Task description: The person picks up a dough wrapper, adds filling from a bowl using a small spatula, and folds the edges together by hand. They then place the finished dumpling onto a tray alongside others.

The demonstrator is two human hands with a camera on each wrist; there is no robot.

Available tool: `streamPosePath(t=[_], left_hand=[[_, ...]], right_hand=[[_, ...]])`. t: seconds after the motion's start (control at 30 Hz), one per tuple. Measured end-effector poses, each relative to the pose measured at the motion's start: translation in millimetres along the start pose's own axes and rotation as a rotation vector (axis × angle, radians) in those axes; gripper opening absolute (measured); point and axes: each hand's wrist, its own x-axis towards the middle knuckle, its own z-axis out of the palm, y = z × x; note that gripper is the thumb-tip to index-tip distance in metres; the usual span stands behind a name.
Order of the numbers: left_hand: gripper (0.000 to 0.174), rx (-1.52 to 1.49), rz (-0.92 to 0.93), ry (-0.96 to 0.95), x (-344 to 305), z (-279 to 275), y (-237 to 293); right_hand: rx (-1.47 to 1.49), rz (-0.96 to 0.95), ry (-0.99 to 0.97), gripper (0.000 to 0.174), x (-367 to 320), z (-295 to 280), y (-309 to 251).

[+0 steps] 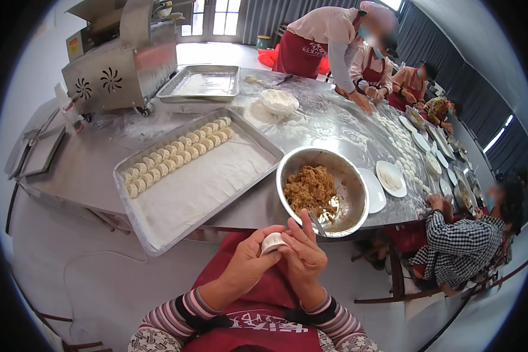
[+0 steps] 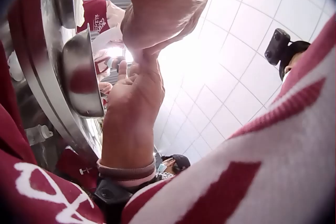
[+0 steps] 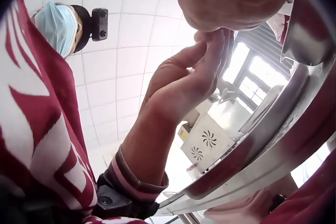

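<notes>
Between my two hands in the head view is a pale, floury dumpling (image 1: 274, 240), its dough folded over. My left hand (image 1: 244, 265) holds it from the left, thumb and fingers curled round it. The thumb and fingers of my right hand (image 1: 304, 258) pinch its right side, the other fingers pointing up. Just beyond is a steel bowl (image 1: 358, 196) of brown filling (image 1: 311, 190), a flat metal handle (image 1: 317, 224) leaning at its near rim. In both wrist views my hands meet and hide the dumpling.
Left of the bowl, a large tray (image 1: 199, 193) bears rows of shaped dumplings (image 1: 185, 154). Behind are a flour heap (image 1: 277, 101), another tray (image 1: 202, 83) and a steel machine (image 1: 120, 67). White plates (image 1: 391, 179) and dough rounds (image 1: 408, 154) lie rightward, where several people work.
</notes>
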Motion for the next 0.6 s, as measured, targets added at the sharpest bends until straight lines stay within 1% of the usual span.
streamPosePath(t=[0.13, 0.2, 0.23, 0.3, 0.33, 0.4, 0.53, 0.6], left_hand=[[0.047, -0.009, -0.006, -0.015, 0, 2, -1], [0.052, -0.126, -0.029, -0.064, 1, -1, -2], [0.052, -0.126, -0.027, -0.063, 1, -3, -1], [0.054, -0.165, -0.041, -0.146, 0, -6, 1], [0.054, -0.168, -0.043, -0.144, 0, -4, 1], [0.054, -0.273, -0.092, -0.195, 1, 1, 5], [0.055, -0.279, -0.087, -0.203, 3, 1, 3], [0.060, -0.277, -0.113, -0.218, 5, -4, -3]], right_hand=[[-0.017, 0.016, -0.002, 0.025, -3, -2, 6], [0.062, 0.041, 0.039, 0.025, -2, -1, 7], [0.063, 0.040, 0.037, 0.025, 0, -1, 3], [0.165, 0.133, 0.046, 0.025, 4, -3, -7], [0.164, 0.136, 0.044, 0.025, 5, -5, -6], [0.030, -0.001, -0.086, 0.023, 9, -12, -3], [0.064, -0.026, -0.093, 0.023, 5, -12, 8], [0.085, 0.000, -0.076, 0.023, 3, -13, 6]])
